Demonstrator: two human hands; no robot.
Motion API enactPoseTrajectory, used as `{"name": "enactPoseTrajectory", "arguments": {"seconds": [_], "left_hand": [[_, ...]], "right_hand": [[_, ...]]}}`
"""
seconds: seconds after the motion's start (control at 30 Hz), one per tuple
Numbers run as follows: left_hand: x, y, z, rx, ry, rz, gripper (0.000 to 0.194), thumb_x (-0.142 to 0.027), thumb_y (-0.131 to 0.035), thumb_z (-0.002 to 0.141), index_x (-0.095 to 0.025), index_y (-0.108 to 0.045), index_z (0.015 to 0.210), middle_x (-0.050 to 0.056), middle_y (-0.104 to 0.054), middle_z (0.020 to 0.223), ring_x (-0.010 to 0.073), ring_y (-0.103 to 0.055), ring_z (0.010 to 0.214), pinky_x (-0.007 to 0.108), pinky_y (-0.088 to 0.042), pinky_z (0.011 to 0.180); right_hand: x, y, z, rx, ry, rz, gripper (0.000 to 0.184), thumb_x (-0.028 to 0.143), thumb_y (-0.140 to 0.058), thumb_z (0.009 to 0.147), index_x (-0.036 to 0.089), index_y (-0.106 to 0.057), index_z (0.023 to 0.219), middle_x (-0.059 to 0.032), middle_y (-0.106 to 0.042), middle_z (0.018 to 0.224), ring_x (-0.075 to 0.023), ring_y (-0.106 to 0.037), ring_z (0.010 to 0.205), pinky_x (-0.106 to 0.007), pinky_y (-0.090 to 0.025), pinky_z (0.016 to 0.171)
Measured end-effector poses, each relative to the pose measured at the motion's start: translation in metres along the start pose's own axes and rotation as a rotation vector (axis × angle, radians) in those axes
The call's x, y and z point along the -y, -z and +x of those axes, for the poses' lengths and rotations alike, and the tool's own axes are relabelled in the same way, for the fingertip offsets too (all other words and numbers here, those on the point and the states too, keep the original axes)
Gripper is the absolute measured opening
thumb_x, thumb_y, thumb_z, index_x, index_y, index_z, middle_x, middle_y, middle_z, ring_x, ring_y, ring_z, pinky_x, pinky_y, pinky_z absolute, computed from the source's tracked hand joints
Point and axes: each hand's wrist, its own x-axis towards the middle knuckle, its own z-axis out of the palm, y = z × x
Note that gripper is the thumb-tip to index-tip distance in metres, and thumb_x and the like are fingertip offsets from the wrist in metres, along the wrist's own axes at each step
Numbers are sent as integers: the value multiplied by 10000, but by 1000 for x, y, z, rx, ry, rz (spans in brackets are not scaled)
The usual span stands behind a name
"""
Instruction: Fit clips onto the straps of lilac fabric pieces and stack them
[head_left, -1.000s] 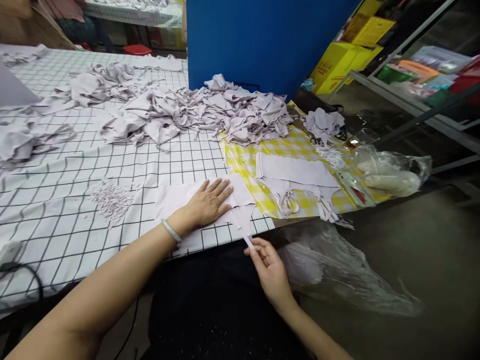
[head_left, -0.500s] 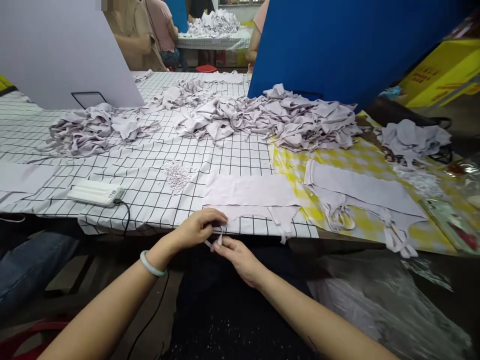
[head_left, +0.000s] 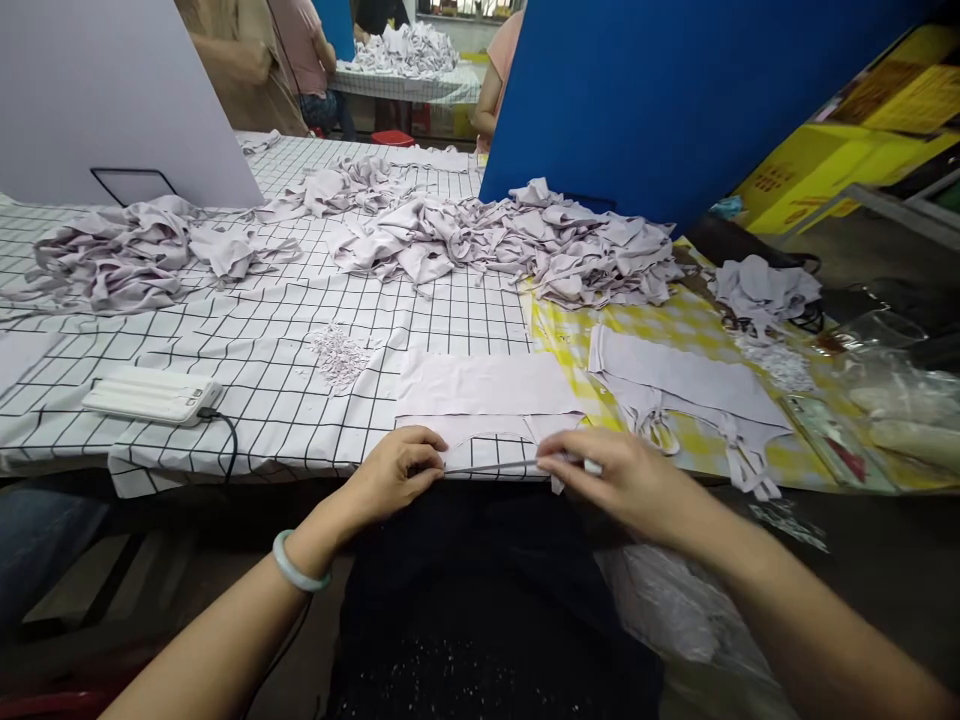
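Observation:
A pale lilac strappy garment (head_left: 487, 385) lies flat at the table's front edge, its straps towards me. One thin strap (head_left: 491, 466) runs taut between my hands, just along the edge. My left hand (head_left: 405, 468) is closed, thumb and fingers pinching the strap's left end. At the other end my right hand (head_left: 607, 468), slightly smeared by motion, is closed round the strap, and a bit of pale material shows at its fingers. To the right, similar garments (head_left: 682, 375) lie stacked with their straps hanging forward.
Heaps of lilac garments (head_left: 577, 245) spread across the grid-patterned cloth (head_left: 262, 345). A white power bank (head_left: 150, 395) with a cable, small pale scraps (head_left: 337, 357) and a phone (head_left: 836, 440) lie nearby. White (head_left: 112, 90) and blue (head_left: 637, 90) boards stand behind; other people sit beyond.
My right hand has moved right, away from my left hand, drawing the strap out straight between them. My left hand stays by the garment's left side. The view has shifted a little to the right.

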Motion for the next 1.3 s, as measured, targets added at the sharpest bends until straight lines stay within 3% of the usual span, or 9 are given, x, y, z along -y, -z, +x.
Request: {"name": "enactPoseTrajectory", "arguments": {"seconds": [0.1,0.23,0.33,0.43,0.63,0.77,0.87,1.2,1.3], "left_hand": [[-13,5,14,-56,-2,-46,116,-225,-689,852,-220,-724,962,85,-699,1151,221,-648,1081,404,-527,966],[-42,-1,47,-131,24,-331,213,-315,-658,887,-208,-698,1066,71,-718,1099,208,-660,1040,376,-537,948],[-53,-12,64,-133,95,-557,181,-306,-592,927,-180,-710,872,49,-728,909,191,-678,896,340,-560,836],[-52,-24,65,-252,118,-627,176,-280,-598,928,-183,-741,894,90,-710,1169,230,-644,1127,393,-522,980],[-41,-35,48,-241,10,-326,201,-252,-549,957,-216,-747,966,90,-421,1556,272,-331,1472,550,-301,1193],[-39,-33,38,-206,-59,-74,215,-229,-562,946,-197,-723,807,76,-336,1602,323,-173,1523,641,-231,1187],[-40,-31,31,-142,-78,40,173,-202,-573,937,-221,-739,891,79,-340,1600,353,-144,1525,678,-284,1137],[-37,-35,24,-151,-108,362,292,-43,-486,892,-185,-714,1006,137,-371,1579,384,-183,1509,634,-380,1060],[-40,-27,22,-135,-75,251,259,-92,-536,883,-207,-719,1026,123,-419,1554,386,-198,1503,652,-325,1088]], "right_hand": [[7,26,35,101,21,57,179,390,-653,846,254,-771,852,-27,-742,791,-188,-644,720,-290,-489,658],[21,24,65,200,87,125,143,337,-637,856,259,-748,902,-2,-723,791,-169,-625,725,-273,-481,681],[20,14,68,-32,60,117,185,296,-678,825,255,-699,1005,-15,-715,953,-179,-638,850,-305,-496,793],[9,-6,57,-348,-128,246,204,397,-692,825,221,-683,927,-43,-695,962,-214,-628,942,-357,-491,871],[3,-53,41,-40,-397,1063,460,613,-549,890,191,-733,889,-65,-700,956,-203,-624,959,-328,-494,856],[9,-47,53,98,-339,1038,337,513,-716,810,180,-751,851,-34,-687,906,-155,-601,858,-274,-470,810],[9,-40,59,212,-320,1016,282,449,-758,787,169,-745,824,0,-647,768,-116,-562,696,-250,-459,694],[17,-62,52,31,-261,955,289,451,-737,811,165,-702,786,-3,-655,792,-131,-576,768,-283,-460,764],[19,-62,50,-28,-274,1019,254,430,-753,796,183,-701,824,4,-664,805,-132,-591,779,-287,-469,777]]}}
